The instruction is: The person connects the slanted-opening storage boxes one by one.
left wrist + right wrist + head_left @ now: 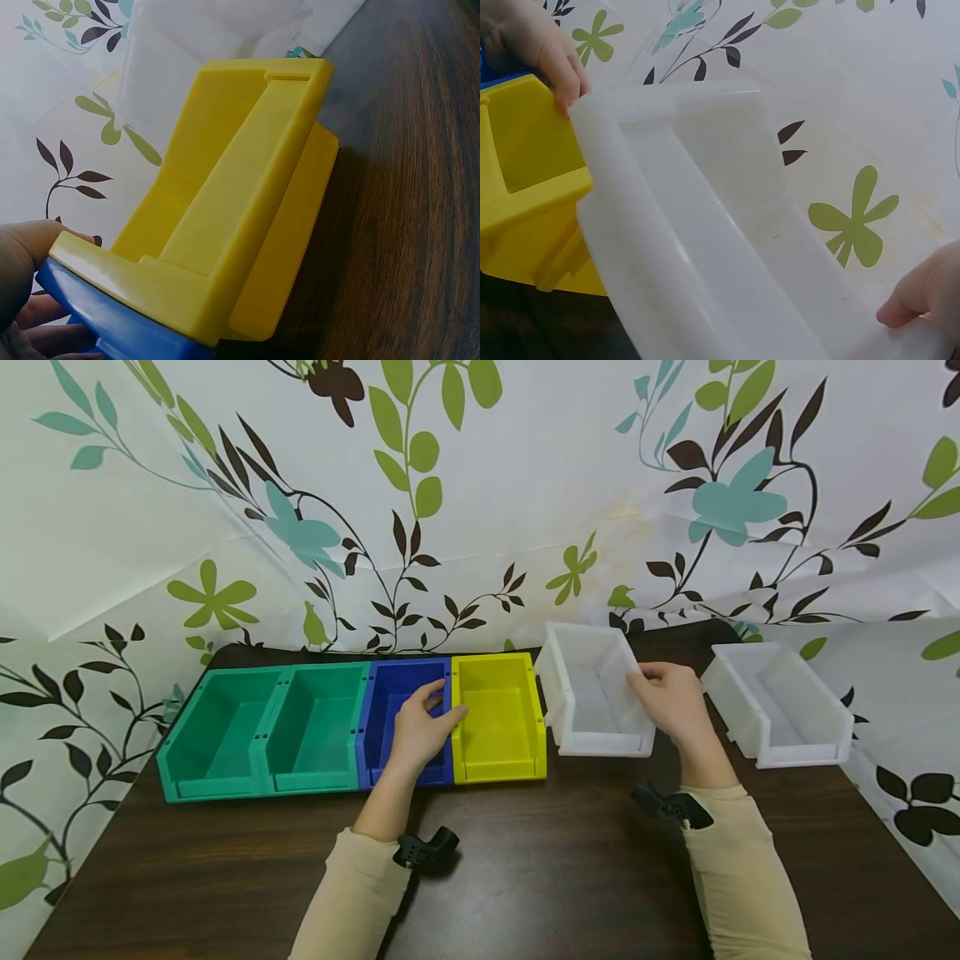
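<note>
My left hand (414, 733) straddles the side walls where the blue bin (366, 739) and the yellow bin (501, 772) meet, pinching them with the thumb on the yellow side and fingers on the blue side. In the left wrist view the yellow bin (247, 202) rests snugly against the blue bin (120, 315). A translucent white bin (609, 744) is held by its right wall in my right hand (670, 700), thumb inside. That bin sits slightly tilted beside the yellow bin, its left wall close to it. Fingers under the right wall are partly hidden.
Two green bins (311, 781) adjoin the blue bin on the left, forming one row. Another white bin (806, 755) stands apart near the right edge of the dark wooden table (540, 877). A leaf-patterned sheet (480, 552) hangs behind the table's back edge.
</note>
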Tool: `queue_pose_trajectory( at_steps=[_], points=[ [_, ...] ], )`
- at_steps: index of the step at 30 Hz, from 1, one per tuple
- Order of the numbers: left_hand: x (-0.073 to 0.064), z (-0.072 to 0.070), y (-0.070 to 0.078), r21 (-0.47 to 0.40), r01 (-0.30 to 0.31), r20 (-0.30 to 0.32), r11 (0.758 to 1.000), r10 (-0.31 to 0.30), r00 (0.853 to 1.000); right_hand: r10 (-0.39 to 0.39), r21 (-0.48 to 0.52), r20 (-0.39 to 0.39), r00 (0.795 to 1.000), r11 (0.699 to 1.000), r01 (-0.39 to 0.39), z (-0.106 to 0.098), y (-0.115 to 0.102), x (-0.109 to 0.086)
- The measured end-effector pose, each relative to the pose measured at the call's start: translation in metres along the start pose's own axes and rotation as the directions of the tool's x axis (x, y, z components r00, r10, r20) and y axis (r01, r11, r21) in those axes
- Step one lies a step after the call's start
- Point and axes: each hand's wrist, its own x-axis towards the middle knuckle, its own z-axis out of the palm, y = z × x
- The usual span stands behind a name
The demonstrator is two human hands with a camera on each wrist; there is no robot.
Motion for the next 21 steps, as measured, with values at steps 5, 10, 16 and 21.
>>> queue_pose_trajectory(
  at_steps=[5,10,16,21],
  points=[
    [-0.001,0.0,0.0,-0.002,0.003,0.0,1.0,-0.003,1.0,-0.011,0.002,-0.049,0.999,1.0,0.011,0.001,-0.003,-0.002],
    [-0.001,0.0,0.001,0.001,0.004,-0.003,1.0,-0.004,1.0,-0.025,-0.014,-0.11,0.994,1.0,0.023,0.004,-0.008,-0.005],
    [-0.002,0.0,0.001,0.0,0.009,0.002,1.0,-0.009,1.0,-0.083,-0.052,-0.157,0.984,0.996,0.076,0.006,-0.012,-0.008],
    [-0.002,0.0,0.001,0.001,0.013,0.003,1.0,-0.013,1.0,-0.071,-0.027,-0.101,0.992,0.997,0.069,0.003,-0.016,-0.011]
  ],
)
